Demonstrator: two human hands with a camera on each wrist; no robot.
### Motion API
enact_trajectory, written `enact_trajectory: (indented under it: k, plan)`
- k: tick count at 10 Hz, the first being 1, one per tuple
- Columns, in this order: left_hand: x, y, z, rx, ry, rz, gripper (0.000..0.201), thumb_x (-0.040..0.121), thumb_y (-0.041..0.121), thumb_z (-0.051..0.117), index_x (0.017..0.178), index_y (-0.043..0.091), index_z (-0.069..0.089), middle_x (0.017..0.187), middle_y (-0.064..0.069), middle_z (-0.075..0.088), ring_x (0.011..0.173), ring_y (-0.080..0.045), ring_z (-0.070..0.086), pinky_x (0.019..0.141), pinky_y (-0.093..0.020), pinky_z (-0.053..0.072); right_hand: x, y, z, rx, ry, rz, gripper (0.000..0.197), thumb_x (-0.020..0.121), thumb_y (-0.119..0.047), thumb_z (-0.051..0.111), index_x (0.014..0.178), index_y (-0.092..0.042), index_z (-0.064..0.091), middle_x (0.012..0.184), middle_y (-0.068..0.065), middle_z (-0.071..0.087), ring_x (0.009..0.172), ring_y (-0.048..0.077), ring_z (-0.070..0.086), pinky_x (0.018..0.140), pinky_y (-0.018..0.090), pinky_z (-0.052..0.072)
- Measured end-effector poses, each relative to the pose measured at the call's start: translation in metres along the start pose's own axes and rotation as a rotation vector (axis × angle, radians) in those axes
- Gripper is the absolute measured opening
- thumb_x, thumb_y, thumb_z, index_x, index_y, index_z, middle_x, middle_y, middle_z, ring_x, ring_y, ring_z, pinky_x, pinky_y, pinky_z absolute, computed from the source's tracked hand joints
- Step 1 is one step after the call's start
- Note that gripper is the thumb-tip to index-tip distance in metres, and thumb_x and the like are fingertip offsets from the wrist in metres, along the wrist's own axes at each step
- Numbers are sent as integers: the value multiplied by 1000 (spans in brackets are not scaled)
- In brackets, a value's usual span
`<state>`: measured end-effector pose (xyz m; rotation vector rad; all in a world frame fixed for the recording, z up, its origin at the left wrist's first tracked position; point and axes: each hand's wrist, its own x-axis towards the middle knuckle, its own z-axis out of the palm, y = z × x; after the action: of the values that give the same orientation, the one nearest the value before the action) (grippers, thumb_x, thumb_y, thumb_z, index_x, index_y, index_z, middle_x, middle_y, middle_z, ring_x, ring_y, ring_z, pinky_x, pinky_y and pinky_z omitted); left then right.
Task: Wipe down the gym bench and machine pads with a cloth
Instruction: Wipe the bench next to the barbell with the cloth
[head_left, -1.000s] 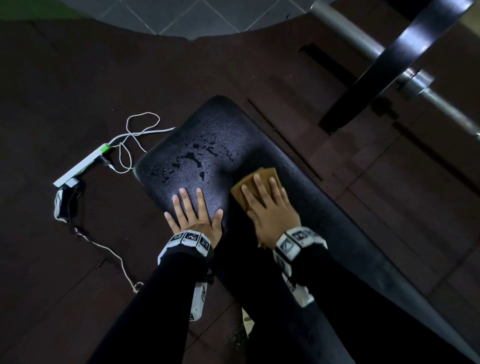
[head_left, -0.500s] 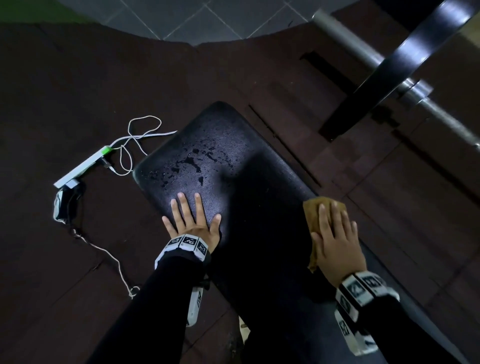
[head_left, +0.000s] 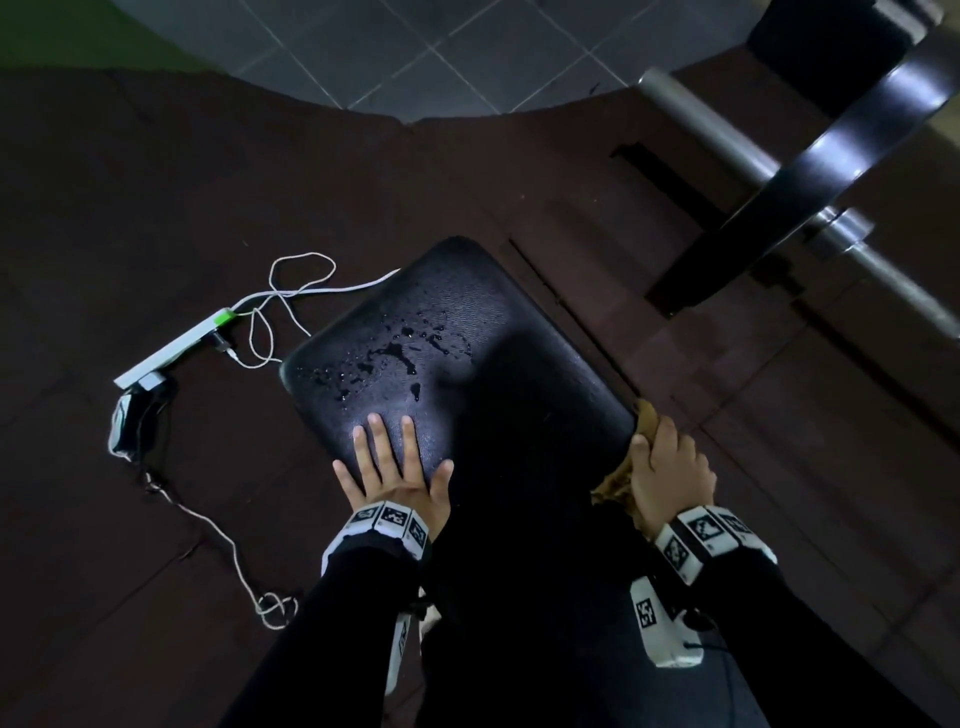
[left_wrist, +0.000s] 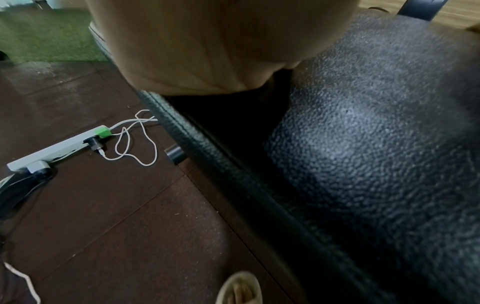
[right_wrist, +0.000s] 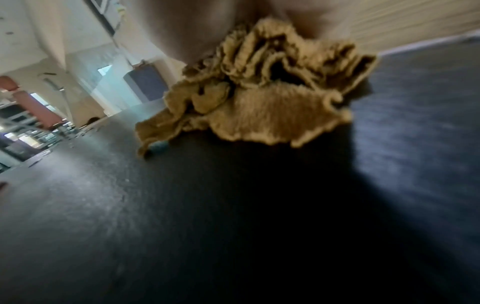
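The black padded bench (head_left: 467, 364), so the worktop here, is seen from above, running from the far rounded end back toward the person. The left hand (head_left: 395, 467) is laid flat on the pad near its left edge, grip spread, fingers straight and pressed onto the vinyl, nothing held. Just beyond those fingers a patch of water droplets (head_left: 395, 353) is left sitting on the surface.

The tan cloth (head_left: 618, 478) is found at the right edge of the worktop, bunched up and gripped by the right hand (head_left: 670, 473), whose fingers are curled over the edge of the pad with the cloth pinched underneath them. In the right wrist view the cloth (right_wrist: 259, 98) is seen crumpled into folds against the dark pad, palm right above it.

On the dark rubber floor to the left, a white power strip (head_left: 176, 348) with a green end is laid out, with a thin white cable (head_left: 291, 296) looped beside it. A steel barbell (head_left: 779, 197) is seen off to the upper right.
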<state>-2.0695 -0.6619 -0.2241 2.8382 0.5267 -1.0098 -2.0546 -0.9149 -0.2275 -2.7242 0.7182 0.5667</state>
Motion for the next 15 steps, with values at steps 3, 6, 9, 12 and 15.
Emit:
enact_trajectory:
  k: [3,6,9,12,15]
  plan:
    - [1,-5,-9,-60,-84,46,90,58,67,-45,137,28,-35,145,-8,-42,133,-26,-38,109,-55,-20,33,-87,-10,12,-38,-226,58,99,-32,39,149,-13,18,150,12,32,128,35,40,106,44,29]
    - [8,-19,-11,-149,-185,191,73,65,70,-20,118,33,-55,124,1,-64,112,-19,-61,106,-58,-23,-8,-64,-8,-10,-52,-265,58,98,-46,24,148,-19,12,156,12,18,141,37,20,111,56,22]
    - [53,-52,-69,-44,65,318,71,89,56,18,151,24,9,158,-15,4,145,-30,9,113,-56,14,-12,-78,-5,-24,-134,-138,76,83,-56,7,148,-17,15,156,13,15,139,45,20,106,64,21]
    - [97,-62,-70,25,-92,309,79,83,72,2,123,31,-53,135,-2,-57,120,-17,-56,88,-47,-45,34,-115,0,57,-90,-139,59,99,-36,32,149,-29,2,159,-2,0,144,34,9,114,54,11]
    - [96,-59,-77,38,-166,289,81,86,71,6,119,31,-56,131,-4,-60,117,-20,-58,86,-49,-45,32,-125,-5,60,-76,-128,63,91,-42,24,150,-20,14,158,3,9,141,37,17,111,56,16]
